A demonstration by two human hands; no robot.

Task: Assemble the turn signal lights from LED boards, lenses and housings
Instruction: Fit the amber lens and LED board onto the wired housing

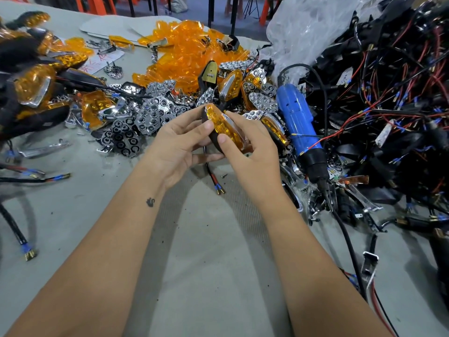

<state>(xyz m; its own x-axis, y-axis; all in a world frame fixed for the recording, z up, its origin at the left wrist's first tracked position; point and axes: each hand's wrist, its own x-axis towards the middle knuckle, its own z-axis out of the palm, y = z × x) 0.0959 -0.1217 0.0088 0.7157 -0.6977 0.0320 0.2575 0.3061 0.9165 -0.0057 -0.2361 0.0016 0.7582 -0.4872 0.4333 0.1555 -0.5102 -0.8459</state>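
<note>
Above a grey table (199, 251), the left hand (179, 147) and right hand (247, 152) clamp curled fingers on an amber-lensed, black-housed turn signal light (224, 126) (wires dangling below).

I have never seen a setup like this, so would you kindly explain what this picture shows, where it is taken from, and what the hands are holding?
There is no machine here: a person works with bare hands, and the single picture comes from a wide-angle camera worn on the head, looking down at a grey work table. The left hand and the right hand together hold a turn signal light with an amber lens on a black housing; its black cable with blue-sleeved terminals hangs down. Behind lie a heap of loose amber plastic lenses and a pile of chrome honeycomb reflector plates. To the right lies a blue electric screwdriver beside a tangle of black and red wires.
</note>
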